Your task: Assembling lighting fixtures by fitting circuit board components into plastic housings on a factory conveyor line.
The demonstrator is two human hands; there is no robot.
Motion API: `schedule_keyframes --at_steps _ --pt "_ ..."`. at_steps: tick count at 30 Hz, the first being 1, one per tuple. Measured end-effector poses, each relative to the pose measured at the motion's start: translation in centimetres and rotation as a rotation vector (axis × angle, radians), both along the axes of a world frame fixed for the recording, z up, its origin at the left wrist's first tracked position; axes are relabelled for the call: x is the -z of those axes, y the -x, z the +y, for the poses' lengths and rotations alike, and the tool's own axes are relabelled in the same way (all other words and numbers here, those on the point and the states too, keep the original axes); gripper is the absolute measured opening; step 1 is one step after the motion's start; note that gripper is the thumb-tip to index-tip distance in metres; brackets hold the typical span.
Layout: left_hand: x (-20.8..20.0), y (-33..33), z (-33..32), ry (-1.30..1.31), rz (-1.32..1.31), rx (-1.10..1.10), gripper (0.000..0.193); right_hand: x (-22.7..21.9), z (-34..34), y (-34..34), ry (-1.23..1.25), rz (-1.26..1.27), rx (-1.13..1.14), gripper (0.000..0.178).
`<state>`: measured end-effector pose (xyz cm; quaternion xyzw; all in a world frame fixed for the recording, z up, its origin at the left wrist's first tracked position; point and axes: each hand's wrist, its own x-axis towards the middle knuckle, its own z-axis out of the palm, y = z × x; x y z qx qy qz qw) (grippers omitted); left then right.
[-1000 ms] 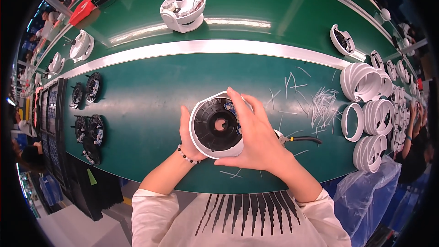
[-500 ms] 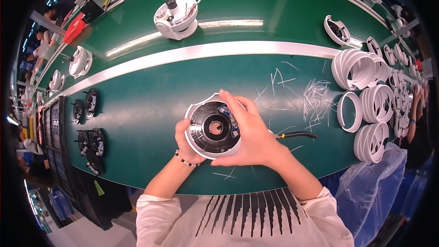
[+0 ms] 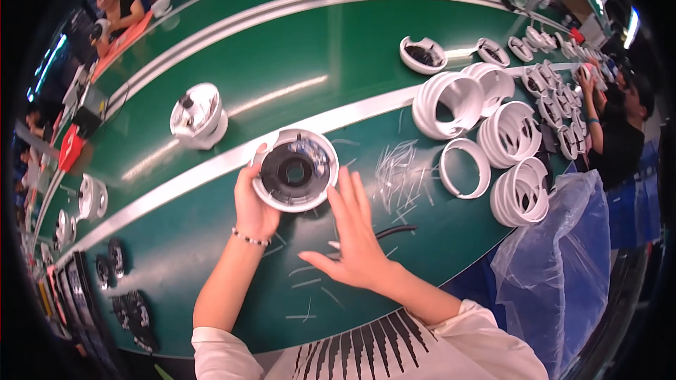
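My left hand (image 3: 255,204) grips a round white housing (image 3: 278,165) by its left side and holds it above the table. Inside the housing sit a black ring with a centre hole and a blue circuit board along the upper right. Fingers spread, my right hand (image 3: 357,243) is beside the housing's lower right rim; whether a fingertip touches the rim I cannot tell. A dark curved handle (image 3: 396,231) lies on the table behind the right hand, its other end mostly hidden by the fingers.
Thin white strips (image 3: 396,172) litter the green table right of the housing. Stacked white rings (image 3: 442,105) stand beyond them, and a clear plastic bag (image 3: 546,260) hangs at the right edge. Black round parts (image 3: 130,313) lie at left; a white assembly (image 3: 201,119) stands on the far belt.
My right hand has let go of the housing and opened. The left hand now holds it alone, farther forward and slightly left. The view has swung right.
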<state>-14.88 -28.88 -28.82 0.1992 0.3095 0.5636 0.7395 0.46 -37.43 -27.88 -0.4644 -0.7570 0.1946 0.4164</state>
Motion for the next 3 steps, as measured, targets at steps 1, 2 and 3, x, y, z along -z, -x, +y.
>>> schedule_keyframes --at_steps 1,2,3 --pt "0.2 -0.3 2.0 0.007 0.032 -0.061 0.046 -0.2 -0.6 -1.0 -0.019 -0.038 0.002 0.089" --pt "0.5 -0.7 4.5 0.0 0.014 -0.084 0.048 -0.4 -1.4 -2.2 0.0 -0.138 0.02 0.087" --pt "0.5 -1.4 6.7 0.013 -0.01 -0.1 0.049 -0.9 -0.9 -2.5 -0.026 -0.138 0.025 0.087"
